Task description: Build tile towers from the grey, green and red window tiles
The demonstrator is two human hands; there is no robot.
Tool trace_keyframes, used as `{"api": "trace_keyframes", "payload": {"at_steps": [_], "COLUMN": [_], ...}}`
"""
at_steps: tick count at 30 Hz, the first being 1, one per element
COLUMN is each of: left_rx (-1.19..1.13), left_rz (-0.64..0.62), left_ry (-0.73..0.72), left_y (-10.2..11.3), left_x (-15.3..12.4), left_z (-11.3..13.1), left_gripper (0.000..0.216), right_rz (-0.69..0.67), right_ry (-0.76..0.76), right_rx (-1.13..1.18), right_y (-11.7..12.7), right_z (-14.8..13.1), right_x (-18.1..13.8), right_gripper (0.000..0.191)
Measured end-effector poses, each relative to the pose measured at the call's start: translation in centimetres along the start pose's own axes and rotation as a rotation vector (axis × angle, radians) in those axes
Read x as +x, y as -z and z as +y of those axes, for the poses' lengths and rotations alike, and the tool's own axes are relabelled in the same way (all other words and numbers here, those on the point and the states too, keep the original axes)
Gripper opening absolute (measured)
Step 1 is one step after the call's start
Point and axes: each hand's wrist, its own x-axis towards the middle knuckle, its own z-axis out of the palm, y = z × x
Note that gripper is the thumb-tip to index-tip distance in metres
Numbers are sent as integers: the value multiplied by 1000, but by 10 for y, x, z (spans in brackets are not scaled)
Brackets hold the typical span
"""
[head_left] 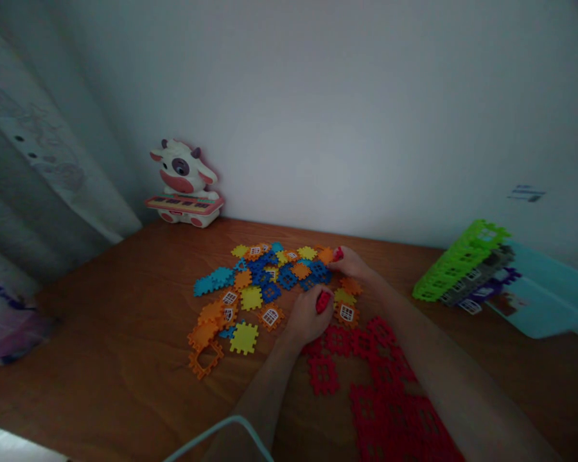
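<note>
My left hand (308, 317) is closed round a red interlocking tile (323, 302), whose edge shows at the top of the fist. Farther back, my right hand (352, 263) pinches a small red piece (338, 254), probably a tile of the same kind, next to an orange tile (325, 255). The right fingertips are partly hidden. Left of the hands spreads a loose pile of blue tiles (288, 277), yellow tiles (252, 298) and orange tiles with white window inserts (271, 317). Red window-frame tiles (324, 375) lie below my hands, between the forearms.
A cow-shaped toy keyboard (185, 192) stands at the back left of the wooden table (139, 308). At the right, a green stack of tiles (462, 263) leans with grey and purple ones against a pale blue bin (534, 289). A light cord (226, 420) crosses the bottom.
</note>
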Motion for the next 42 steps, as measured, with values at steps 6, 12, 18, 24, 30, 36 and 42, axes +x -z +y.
{"api": "trace_keyframes", "payload": {"at_steps": [6, 12, 18, 24, 30, 36, 42], "left_rx": [-10, -28, 77, 321, 671, 817, 650], "left_rz": [1, 25, -20, -98, -102, -104, -423], "left_ry": [10, -21, -68, -111, -149, -128, -441], "left_y": [0, 0, -4, -8, -18, -24, -31], "left_x": [-1, -1, -2, 0, 17, 35, 27], "left_z": [-1, -2, -5, -4, -2, 12, 24], "left_gripper": [13, 11, 12, 32, 29, 23, 35], "right_rz": [145, 273, 378, 470, 425, 388, 404], "right_ry": [17, 73, 46, -48, -1, 37, 36], "right_rx": [26, 77, 247, 375, 370, 310, 314], "right_y": [12, 34, 39, 30, 27, 28, 24], "right_z": [1, 20, 68, 92, 90, 90, 96], "right_x": [-6, -57, -154, -192, -196, -201, -198], "right_gripper": [31, 25, 33, 37, 34, 33, 43]}}
